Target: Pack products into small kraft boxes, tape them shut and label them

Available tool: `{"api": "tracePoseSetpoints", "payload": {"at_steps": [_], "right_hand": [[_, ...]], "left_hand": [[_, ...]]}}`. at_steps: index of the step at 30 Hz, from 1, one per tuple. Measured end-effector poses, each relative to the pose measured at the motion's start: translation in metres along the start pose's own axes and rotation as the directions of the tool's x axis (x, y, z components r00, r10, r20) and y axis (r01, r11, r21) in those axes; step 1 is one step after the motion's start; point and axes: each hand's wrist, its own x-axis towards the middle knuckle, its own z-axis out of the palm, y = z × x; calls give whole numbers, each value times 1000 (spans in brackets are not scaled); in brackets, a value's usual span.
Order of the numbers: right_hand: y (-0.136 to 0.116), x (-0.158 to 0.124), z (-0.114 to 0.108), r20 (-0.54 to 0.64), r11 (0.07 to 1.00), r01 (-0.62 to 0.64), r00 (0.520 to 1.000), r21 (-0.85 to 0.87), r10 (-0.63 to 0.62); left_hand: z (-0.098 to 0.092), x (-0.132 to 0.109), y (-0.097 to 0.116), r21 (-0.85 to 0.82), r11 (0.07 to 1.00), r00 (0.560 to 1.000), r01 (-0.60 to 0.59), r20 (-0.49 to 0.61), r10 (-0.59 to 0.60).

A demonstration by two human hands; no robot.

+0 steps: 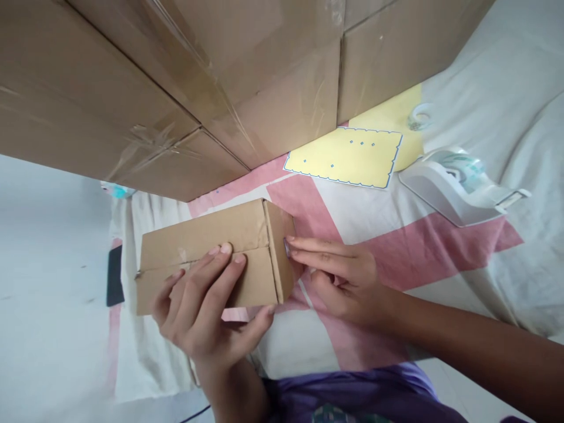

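A small brown cardboard box lies on the cloth in front of me, its closed flap seam facing up. My left hand steadies it, fingers laid over the top and the thumb by the near right edge. At the box's right end face, my right hand has its index and middle fingers stretched out, tips pressing on the cardboard. Under those tips shows a small purple-edged piece, mostly covered, so its kind is unclear. The right thumb is tucked below the fingers.
Large taped cardboard boxes stand along the far side. A yellow sheet with blue edging, a white tape dispenser and a loose tape roll lie to the right. A dark flat object is at the left edge.
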Motion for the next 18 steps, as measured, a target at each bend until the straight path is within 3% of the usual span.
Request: {"api": "tracePoseSetpoints", "payload": {"at_steps": [10, 18], "right_hand": [[0, 1, 6, -42, 999, -20, 999, 34, 21], [-4, -1, 2, -45, 989, -143, 988, 36, 145]], "left_hand": [[-3, 6, -1, -33, 999, 999, -19, 37, 21], [1, 3, -3, -20, 999, 999, -36, -4, 36]]}}
